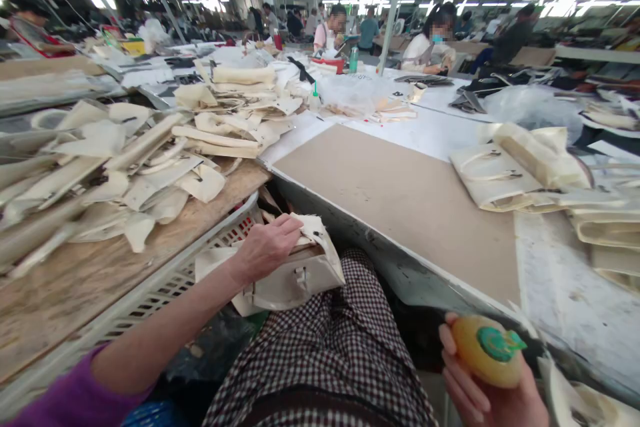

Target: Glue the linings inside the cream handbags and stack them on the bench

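My left hand (270, 247) is closed on the upper edge of a cream bag piece (290, 283), which rests over my lap beside the white plastic basket (175, 280). A small metal fitting shows on the front of that piece. At the lower right, my right hand (480, 380) is wrapped round a yellowish squeeze bottle (487, 351) with a green cap, its top tilted toward the camera. The bottle is held apart from the bag piece, near the edge of the white table.
Cream bag pieces (115, 160) are heaped on the wooden table at left. A brown board (400, 193) lies on the white table ahead. More cream bags (525, 167) are stacked at right. A small bottle with a green tip (315, 99) stands farther back. Several people work beyond.
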Demonstrator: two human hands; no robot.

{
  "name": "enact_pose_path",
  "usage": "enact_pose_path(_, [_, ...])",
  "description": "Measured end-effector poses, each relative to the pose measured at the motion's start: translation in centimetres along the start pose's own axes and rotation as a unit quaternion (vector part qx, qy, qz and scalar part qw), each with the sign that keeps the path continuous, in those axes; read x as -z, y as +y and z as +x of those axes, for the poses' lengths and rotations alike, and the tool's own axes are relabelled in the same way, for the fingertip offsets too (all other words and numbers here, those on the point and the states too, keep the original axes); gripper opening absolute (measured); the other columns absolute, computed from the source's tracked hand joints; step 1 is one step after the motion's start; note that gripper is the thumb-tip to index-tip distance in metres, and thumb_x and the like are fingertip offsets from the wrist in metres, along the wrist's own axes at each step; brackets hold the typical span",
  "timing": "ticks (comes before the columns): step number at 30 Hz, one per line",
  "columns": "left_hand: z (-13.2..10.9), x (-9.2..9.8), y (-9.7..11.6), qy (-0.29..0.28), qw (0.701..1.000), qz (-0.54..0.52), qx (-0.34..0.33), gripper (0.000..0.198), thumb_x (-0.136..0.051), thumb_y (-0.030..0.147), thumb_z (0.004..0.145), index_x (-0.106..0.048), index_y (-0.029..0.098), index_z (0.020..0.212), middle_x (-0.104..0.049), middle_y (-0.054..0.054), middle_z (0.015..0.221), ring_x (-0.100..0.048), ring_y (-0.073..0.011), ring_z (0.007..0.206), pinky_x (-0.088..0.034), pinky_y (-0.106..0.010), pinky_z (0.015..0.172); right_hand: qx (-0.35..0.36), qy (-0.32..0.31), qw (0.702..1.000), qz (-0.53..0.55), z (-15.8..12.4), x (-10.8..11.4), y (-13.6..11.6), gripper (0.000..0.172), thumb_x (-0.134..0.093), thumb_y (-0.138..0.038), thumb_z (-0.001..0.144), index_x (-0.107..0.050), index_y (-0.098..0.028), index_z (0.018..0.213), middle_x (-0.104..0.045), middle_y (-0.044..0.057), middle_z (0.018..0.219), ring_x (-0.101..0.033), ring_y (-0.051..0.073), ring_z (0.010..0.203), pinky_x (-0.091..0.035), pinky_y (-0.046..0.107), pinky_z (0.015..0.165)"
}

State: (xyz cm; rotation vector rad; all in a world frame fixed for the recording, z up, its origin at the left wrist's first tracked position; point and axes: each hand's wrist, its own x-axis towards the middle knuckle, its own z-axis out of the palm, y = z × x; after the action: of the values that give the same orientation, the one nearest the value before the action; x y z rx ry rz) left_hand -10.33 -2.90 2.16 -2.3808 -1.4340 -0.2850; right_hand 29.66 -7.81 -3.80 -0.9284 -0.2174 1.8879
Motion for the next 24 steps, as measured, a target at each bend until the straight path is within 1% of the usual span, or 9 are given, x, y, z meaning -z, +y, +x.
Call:
enact_pose_path(2, [1.5,1.4,-0.6,-0.007,0.999,0.042,0.034,0.034,-0.042,0.021,0.104,-0.064,0.013,0.08,-0.069,-0.012,0.088,-0.064,-0.0226,0.084,-0.045,-0.027,0.058,0.009,0.011,1.0,-0.005,-1.1,-0.7,-0.3,0.054,-0.078,-0.054,0.076,-0.071,-0.015,0.112,-0.067,0.008,0.088,-0.042,0.004,0.041,-0.038,0.019,0.037])
enact_pose_path(4, [3.3,2.8,-1.6,-0.038,0.992,0.045,0.115,0.039,-0.043,0.035,0.105,-0.065,0.013,0.081,-0.068,-0.012,0.085,-0.063,-0.0238,0.082,-0.044,-0.029,0.061,0.022,0.016,1.0,-0.011,-2.0,-1.3,-0.5,0.054,-0.08,-0.054,0.074,-0.071,-0.016,0.112,-0.067,0.007,0.087,-0.042,0.004,0.043,-0.04,0.019,0.038])
enact_pose_path(7, [6.2,4.4,-3.8,-0.113,0.959,-0.021,0.257,0.045,-0.04,0.045,0.104,-0.066,0.014,0.085,-0.07,-0.012,0.089,-0.063,-0.0247,0.084,-0.043,-0.031,0.07,0.037,0.005,0.999,-0.015,-2.9,-1.8,-0.7,0.055,-0.083,-0.055,0.072,-0.071,-0.017,0.111,-0.067,0.007,0.089,-0.042,0.005,0.044,-0.043,0.019,0.04])
enact_pose_path(9, [7.9,5.2,-5.3,-0.139,0.94,-0.06,0.305,0.045,-0.039,0.044,0.102,-0.065,0.016,0.078,-0.069,-0.011,0.081,-0.062,-0.0246,0.081,-0.042,-0.031,0.07,0.051,-0.002,0.999,-0.007,-3.4,-1.9,-0.7,0.056,-0.085,-0.054,0.071,-0.071,-0.018,0.111,-0.068,0.008,0.09,-0.043,0.005,0.045,-0.043,0.019,0.04])
enact_pose_path(11, [9.1,5.8,-6.4,-0.142,0.933,-0.078,0.321,0.046,-0.04,0.043,0.1,-0.06,0.017,0.068,-0.065,-0.009,0.07,-0.06,-0.0241,0.074,-0.04,-0.031,0.067,0.066,-0.008,0.998,0.013,-3.8,-1.9,-0.5,0.054,-0.084,-0.054,0.073,-0.072,-0.017,0.11,-0.068,0.007,0.088,-0.043,0.004,0.045,-0.043,0.018,0.041])
enact_pose_path(13, [10.0,6.3,-6.8,-0.141,0.927,-0.101,0.334,0.046,-0.04,0.043,0.097,-0.055,0.018,0.061,-0.058,-0.007,0.061,-0.057,-0.0229,0.067,-0.037,-0.031,0.062,0.079,-0.017,0.996,0.037,-4.2,-1.9,-0.3,0.051,-0.08,-0.053,0.078,-0.072,-0.015,0.111,-0.068,0.008,0.088,-0.043,0.004,0.045,-0.042,0.017,0.041])
enact_pose_path(16, [10.7,6.7,-6.4,-0.137,0.921,-0.139,0.336,0.047,-0.038,0.046,0.094,-0.049,0.02,0.056,-0.05,-0.004,0.055,-0.053,-0.0215,0.061,-0.033,-0.031,0.058,0.102,-0.036,0.992,0.07,-4.7,-1.7,-0.1,0.049,-0.075,-0.053,0.084,-0.072,-0.012,0.112,-0.07,0.011,0.088,-0.042,0.005,0.046,-0.042,0.017,0.04])
enact_pose_path(19, [11.4,6.8,-5.8,-0.14,0.918,-0.167,0.332,0.045,-0.041,0.049,0.089,-0.048,0.021,0.054,-0.047,-0.003,0.053,-0.05,-0.0212,0.059,-0.031,-0.031,0.057,0.126,-0.053,0.987,0.083,-5.1,-1.5,0.0,0.048,-0.071,-0.053,0.088,-0.072,-0.012,0.113,-0.069,0.011,0.086,-0.041,0.006,0.046,-0.041,0.018,0.04])
enact_pose_path(24, [12.8,6.4,-5.6,-0.146,0.911,-0.194,0.334,0.036,-0.052,0.044,0.082,-0.05,0.021,0.055,-0.047,-0.002,0.053,-0.047,-0.0209,0.058,-0.029,-0.031,0.057,0.163,-0.061,0.982,0.078,-5.5,-1.2,0.5,0.048,-0.071,-0.054,0.086,-0.073,-0.012,0.108,-0.068,0.01,0.085,-0.038,0.006,0.046,-0.038,0.017,0.038])
